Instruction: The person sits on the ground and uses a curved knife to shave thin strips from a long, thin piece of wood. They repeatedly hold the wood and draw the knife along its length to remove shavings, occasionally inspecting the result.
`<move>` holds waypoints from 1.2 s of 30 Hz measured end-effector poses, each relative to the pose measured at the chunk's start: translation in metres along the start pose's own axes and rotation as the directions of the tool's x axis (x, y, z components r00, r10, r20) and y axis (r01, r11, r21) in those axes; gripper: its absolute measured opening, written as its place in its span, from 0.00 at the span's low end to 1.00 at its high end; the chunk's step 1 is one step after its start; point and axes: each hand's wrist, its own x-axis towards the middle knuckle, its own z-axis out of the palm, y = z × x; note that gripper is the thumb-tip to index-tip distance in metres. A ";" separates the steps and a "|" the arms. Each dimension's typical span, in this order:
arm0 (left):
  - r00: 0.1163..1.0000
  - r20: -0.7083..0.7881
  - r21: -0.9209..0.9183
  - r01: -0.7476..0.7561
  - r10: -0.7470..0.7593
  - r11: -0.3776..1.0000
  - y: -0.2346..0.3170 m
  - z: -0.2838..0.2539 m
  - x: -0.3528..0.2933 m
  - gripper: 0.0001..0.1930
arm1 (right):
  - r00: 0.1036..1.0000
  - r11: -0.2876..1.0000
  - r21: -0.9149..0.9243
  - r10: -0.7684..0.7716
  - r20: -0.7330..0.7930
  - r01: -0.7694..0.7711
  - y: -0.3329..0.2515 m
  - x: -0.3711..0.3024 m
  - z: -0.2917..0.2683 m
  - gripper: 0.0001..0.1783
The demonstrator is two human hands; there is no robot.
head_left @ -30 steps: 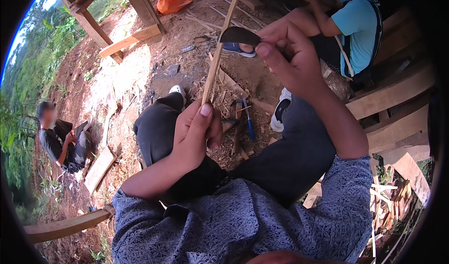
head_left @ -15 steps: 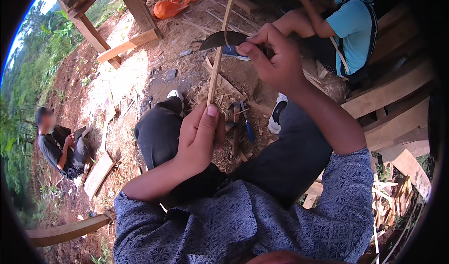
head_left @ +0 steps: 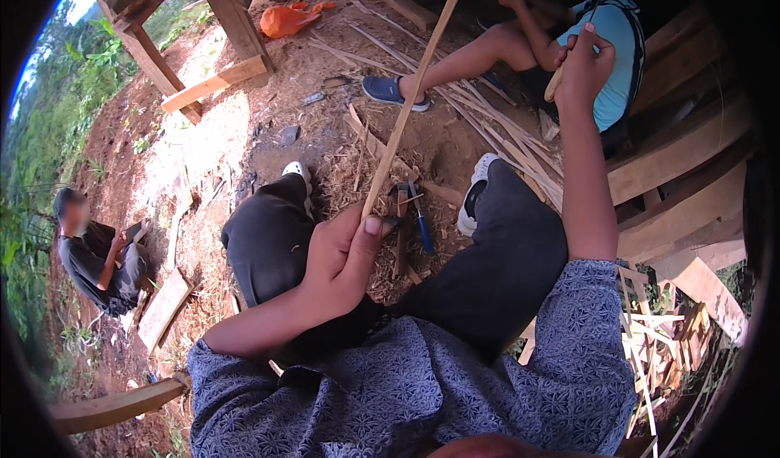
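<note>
My left hand (head_left: 345,251) is closed around the lower end of a thin, pale wooden strip (head_left: 413,92). The strip slants up and away to the right above my knees, its far end free. Raised at the upper right, my right hand (head_left: 587,64) is wrapped around the knife, whose light wooden handle (head_left: 554,84) pokes out beside the fingers. I cannot make out its blade here, against the seated person behind. The two hands are well apart, and the knife does not touch the strip.
Between my feet lie a blue-handled tool (head_left: 422,226) and wood shavings (head_left: 349,174). Long wooden strips (head_left: 487,121) cover the ground ahead. A person in a light-blue shirt (head_left: 609,68) sits at right, another person (head_left: 101,255) at left. An orange bag (head_left: 288,19) lies farther off.
My right hand has swung up and right with the knife, leaving the strip where the dark curved blade was crossing it. The strip in my left hand has dropped slightly and leans more to the right.
</note>
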 end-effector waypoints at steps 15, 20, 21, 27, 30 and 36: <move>0.990 -0.137 -0.138 0.025 -0.044 0.990 0.021 0.012 0.007 0.19 | 0.573 0.957 0.092 -0.241 0.783 0.276 -0.049 -0.150 0.054 0.13; 0.996 -0.049 -0.173 0.071 -0.081 0.982 0.029 0.034 0.002 0.22 | 0.792 0.937 0.044 -0.318 0.522 0.347 -0.019 -0.081 0.050 0.12; 0.998 -0.018 -0.128 0.061 -0.064 0.990 0.026 0.039 -0.006 0.22 | 0.893 0.947 -0.058 -0.275 0.356 0.315 -0.005 -0.048 0.042 0.14; 0.987 -0.031 -0.076 0.153 -0.156 0.985 -0.003 0.039 -0.037 0.22 | 0.997 0.996 -0.039 -0.078 0.018 0.079 0.010 0.025 -0.015 0.20; 0.982 -0.101 -0.040 0.159 -0.163 0.986 -0.002 0.023 -0.028 0.22 | 0.965 0.992 -0.092 0.103 0.242 -0.083 -0.018 -0.030 0.010 0.17; 0.970 -0.180 -0.052 0.156 -0.163 0.986 -0.017 -0.005 -0.016 0.22 | 0.562 0.963 -0.142 0.250 0.788 -0.229 -0.024 -0.135 0.059 0.12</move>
